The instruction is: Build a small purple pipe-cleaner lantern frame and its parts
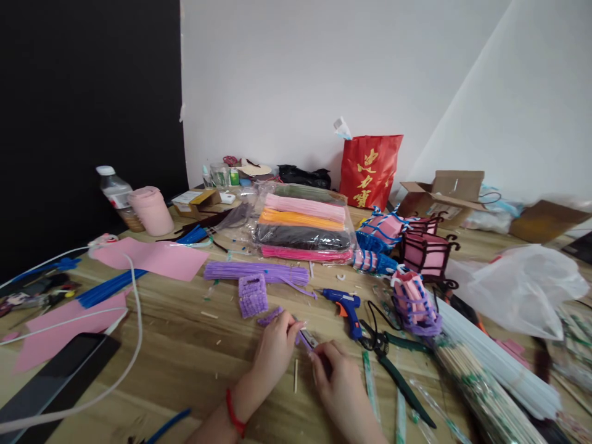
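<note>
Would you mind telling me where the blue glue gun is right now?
In the head view, the blue glue gun lies on the wooden table just right of centre, beyond the right hand and to the right of the purple pipe cleaners.

1 head-worn view, facing forward and down, close over table point(194, 370), wall point(277, 74) beyond

Purple pipe cleaners point(256, 271) beside a blue glue gun point(345, 306) with orange trigger; pink paper sheet point(152, 257); red bag point(369, 168) bearing gold characters; pink, orange, black stems in a clear packet point(301, 227); red wrist cord point(234, 414); wood-grain table point(185, 357).
</note>
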Motion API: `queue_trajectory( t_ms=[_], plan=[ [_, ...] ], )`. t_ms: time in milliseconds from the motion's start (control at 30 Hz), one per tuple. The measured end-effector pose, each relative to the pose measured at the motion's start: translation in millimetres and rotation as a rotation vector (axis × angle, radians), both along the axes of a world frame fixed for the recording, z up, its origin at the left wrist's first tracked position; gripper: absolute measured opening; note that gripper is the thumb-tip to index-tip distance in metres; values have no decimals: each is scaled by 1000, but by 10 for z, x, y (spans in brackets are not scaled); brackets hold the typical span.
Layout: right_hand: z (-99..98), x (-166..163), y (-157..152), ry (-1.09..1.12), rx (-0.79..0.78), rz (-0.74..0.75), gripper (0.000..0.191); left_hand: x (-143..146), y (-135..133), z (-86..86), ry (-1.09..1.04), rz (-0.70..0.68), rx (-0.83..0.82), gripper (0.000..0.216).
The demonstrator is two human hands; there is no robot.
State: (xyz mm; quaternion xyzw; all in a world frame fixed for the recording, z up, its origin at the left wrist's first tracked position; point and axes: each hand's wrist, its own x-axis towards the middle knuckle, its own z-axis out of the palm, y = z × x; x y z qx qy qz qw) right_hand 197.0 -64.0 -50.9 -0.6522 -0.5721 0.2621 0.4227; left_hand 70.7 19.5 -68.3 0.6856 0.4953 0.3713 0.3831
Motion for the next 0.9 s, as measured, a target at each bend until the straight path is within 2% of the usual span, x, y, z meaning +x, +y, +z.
queue_trajectory(
  t_ms=[100,200,300,367,433,500,567,633,700,800,900],
  plan=[
    [76,17,-30,190,-77,66,30,27,-51,17,20,-53,8,19],
    [137,54,-27,636,-178,79,33,83,-159,48,-18,-126,-29,17],
    [179,138,9,1037,-151,42,34,132,-301,89,-95,-186,-109,19],
    [186,182,38,1207,-146,39,36,152,-386,113,-156,-213,-159,22],
    [159,186,65,1273,-172,35,36,168,-448,125,-232,-240,-202,25],
    [88,144,91,1156,-191,8,35,189,-483,125,-324,-269,-259,28],
    [-14,78,115,943,-191,-30,35,214,-486,110,-429,-283,-348,31],
    [-118,15,127,784,-172,-71,36,232,-454,85,-508,-264,-434,34],
    [-191,-31,120,708,-129,-119,35,230,-388,57,-527,-201,-452,36],
    [-205,-90,71,446,-48,-173,29,179,-252,27,-420,-36,-298,34],
    [-123,-165,-3,18,7,-107,21,111,-151,11,-225,89,-117,27]
  ],
)
